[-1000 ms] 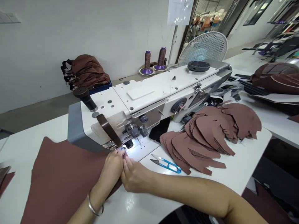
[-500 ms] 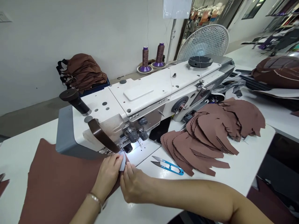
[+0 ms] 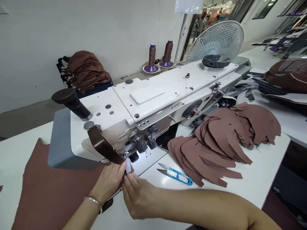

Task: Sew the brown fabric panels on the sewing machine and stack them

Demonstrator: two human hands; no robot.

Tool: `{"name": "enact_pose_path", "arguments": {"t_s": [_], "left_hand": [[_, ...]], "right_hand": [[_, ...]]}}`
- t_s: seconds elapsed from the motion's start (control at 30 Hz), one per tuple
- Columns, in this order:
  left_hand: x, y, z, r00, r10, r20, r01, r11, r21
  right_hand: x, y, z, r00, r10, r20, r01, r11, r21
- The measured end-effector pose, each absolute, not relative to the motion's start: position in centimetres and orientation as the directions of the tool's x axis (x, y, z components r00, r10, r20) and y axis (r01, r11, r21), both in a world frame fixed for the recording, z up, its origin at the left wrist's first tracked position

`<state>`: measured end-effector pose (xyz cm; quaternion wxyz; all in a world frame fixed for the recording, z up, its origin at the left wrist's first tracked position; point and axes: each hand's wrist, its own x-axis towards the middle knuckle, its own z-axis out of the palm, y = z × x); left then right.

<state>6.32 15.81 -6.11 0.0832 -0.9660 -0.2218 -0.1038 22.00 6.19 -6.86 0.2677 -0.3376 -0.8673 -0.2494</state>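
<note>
Though small — pale strip, lengthwise toward machine

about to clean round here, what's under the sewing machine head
Under the sewing machine head, part of a lit plate shows, with a small pale piece by the fingers. Brown fabric reaches in from the left; the head covers how far it extends.

A sewing workshop: industrial machine, thread cones, stacked cut fabric.
</note>
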Motion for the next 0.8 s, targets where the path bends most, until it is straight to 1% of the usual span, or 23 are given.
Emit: {"name": "enact_pose_path", "arguments": {"t_s": [0.13, 0.2, 0.3, 0.33, 0.4, 0.5, 0.6, 0.8], "left_hand": [[6.4, 16.2, -5.7, 0.873, 0.479, 0.090, 0.487, -0.866, -0.116], [6.6, 16.4, -5.3, 0.848, 0.528, -0.048, 0.522, -0.848, -0.089], [7.0, 16.6, -4.5, 0.765, 0.586, -0.268, 0.597, -0.801, -0.048], [7.0, 16.6, -4.3, 0.735, 0.600, -0.316, 0.622, -0.782, -0.039], [7.1, 16.8, -4.1, 0.696, 0.616, -0.369, 0.658, -0.753, -0.015], [6.7, 17.3, -4.3, 0.684, 0.620, -0.385, 0.682, -0.730, 0.038], [6.3, 17.8, -4.9, 0.677, 0.643, -0.358, 0.708, -0.702, 0.076], [6.0, 18.7, -5.5, 0.622, 0.746, -0.237, 0.780, -0.618, 0.104]], "right_hand": [[22.0, 6.6, -7.2, -0.623, 0.466, 0.628, 0.716, 0.664, 0.218], [21.9, 6.7, -7.4, -0.617, 0.491, 0.615, 0.724, 0.661, 0.198], [21.8, 6.9, -7.6, -0.626, 0.528, 0.574, 0.722, 0.670, 0.172], [21.8, 7.0, -7.6, -0.630, 0.542, 0.556, 0.722, 0.672, 0.163], [21.7, 7.1, -7.7, -0.630, 0.566, 0.532, 0.724, 0.676, 0.139], [21.5, 7.4, -7.7, -0.601, 0.624, 0.500, 0.740, 0.671, 0.052], [21.3, 7.6, -7.4, -0.576, 0.683, 0.450, 0.754, 0.656, -0.031], [21.7, 8.0, -6.4, -0.559, 0.739, 0.376, 0.769, 0.631, -0.097]]}}
